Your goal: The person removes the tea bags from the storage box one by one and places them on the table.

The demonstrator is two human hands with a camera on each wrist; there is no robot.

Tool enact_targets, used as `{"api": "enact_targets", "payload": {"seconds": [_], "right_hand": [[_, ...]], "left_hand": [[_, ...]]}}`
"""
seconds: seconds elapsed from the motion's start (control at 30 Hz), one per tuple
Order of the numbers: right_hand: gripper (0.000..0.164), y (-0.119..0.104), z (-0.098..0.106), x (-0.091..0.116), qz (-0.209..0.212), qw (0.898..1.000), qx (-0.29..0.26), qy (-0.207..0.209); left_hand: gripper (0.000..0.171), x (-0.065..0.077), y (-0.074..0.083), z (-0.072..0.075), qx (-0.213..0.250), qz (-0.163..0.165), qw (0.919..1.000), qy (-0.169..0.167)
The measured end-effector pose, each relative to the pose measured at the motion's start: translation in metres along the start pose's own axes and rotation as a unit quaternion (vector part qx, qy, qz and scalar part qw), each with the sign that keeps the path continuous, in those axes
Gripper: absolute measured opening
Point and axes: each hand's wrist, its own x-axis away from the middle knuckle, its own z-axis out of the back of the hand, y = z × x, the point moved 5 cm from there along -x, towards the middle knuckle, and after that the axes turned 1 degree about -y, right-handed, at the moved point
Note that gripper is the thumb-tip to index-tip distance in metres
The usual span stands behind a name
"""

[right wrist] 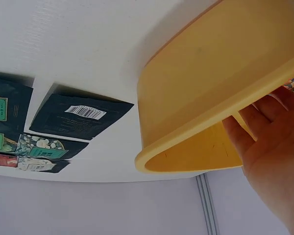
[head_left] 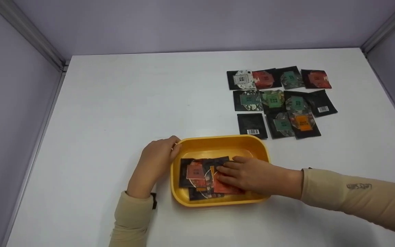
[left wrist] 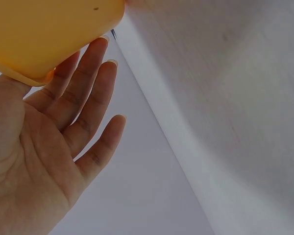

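A yellow plastic tub (head_left: 218,203) stands near the front of the white table. My left hand (head_left: 158,156) grips its left rim, thumb at the rim and fingers along the outside wall; the left wrist view shows the same hand (left wrist: 63,117) below the tub's corner. Several dark tea sachets with coloured labels, one with a red label (head_left: 195,172), overlap inside the tub. My right hand (head_left: 252,174) reaches over the right rim and lays its fairly straight fingers on a red-orange sachet (head_left: 223,187). Its thumb is hidden in the head view, and the tub wall hides its fingertips in the right wrist view.
Several more sachets lie in rough rows on the table behind the tub, among them a white-labelled one (head_left: 241,79) and an orange-labelled one (head_left: 303,123). A black sachet (head_left: 252,124) lies barcode-up close to the tub's back rim. Pale walls (head_left: 197,27) enclose the table.
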Motion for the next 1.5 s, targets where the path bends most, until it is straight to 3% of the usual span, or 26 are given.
{"api": "enact_targets", "payload": {"seconds": [0.37, 0.57, 0.77, 1.0, 1.23, 1.3, 1.4, 1.43, 1.5], "right_hand": [[0.056, -0.003, 0.004, 0.002, -0.008, 1.0, -0.01, 0.012], [0.048, -0.006, 0.013, 0.006, 0.0, 0.996, 0.013, 0.083], [0.034, -0.015, 0.025, 0.012, 0.019, 0.981, 0.025, 0.19], [0.035, -0.018, 0.034, 0.028, 0.006, 0.97, 0.028, 0.24], [0.062, -0.008, 0.041, 0.056, -0.039, 0.956, 0.017, 0.29], [0.057, -0.004, 0.041, 0.065, -0.056, 0.95, 0.007, 0.307], [0.028, 0.002, 0.04, 0.076, -0.086, 0.938, -0.016, 0.336], [0.028, 0.004, 0.04, 0.08, -0.096, 0.933, -0.02, 0.346], [0.042, 0.008, 0.039, 0.087, -0.125, 0.925, -0.023, 0.359]], "left_hand": [[0.026, 0.003, 0.003, 0.0, -0.006, -0.029, 0.9991, 0.03], [0.026, 0.002, 0.003, 0.001, -0.005, -0.027, 0.9993, 0.026], [0.027, 0.002, 0.003, 0.001, -0.006, -0.025, 0.9994, 0.025], [0.027, 0.002, 0.002, 0.0, -0.006, -0.021, 0.9995, 0.023], [0.027, 0.001, 0.002, 0.0, -0.008, -0.02, 0.9997, 0.015], [0.027, 0.0, 0.001, 0.0, -0.007, -0.018, 0.9998, 0.011], [0.028, 0.0, 0.0, 0.0, -0.004, -0.013, 0.9999, 0.007], [0.029, 0.0, 0.0, 0.0, -0.003, -0.012, 0.9999, 0.006], [0.029, 0.0, -0.001, 0.0, -0.002, -0.012, 0.9999, 0.006]]}}
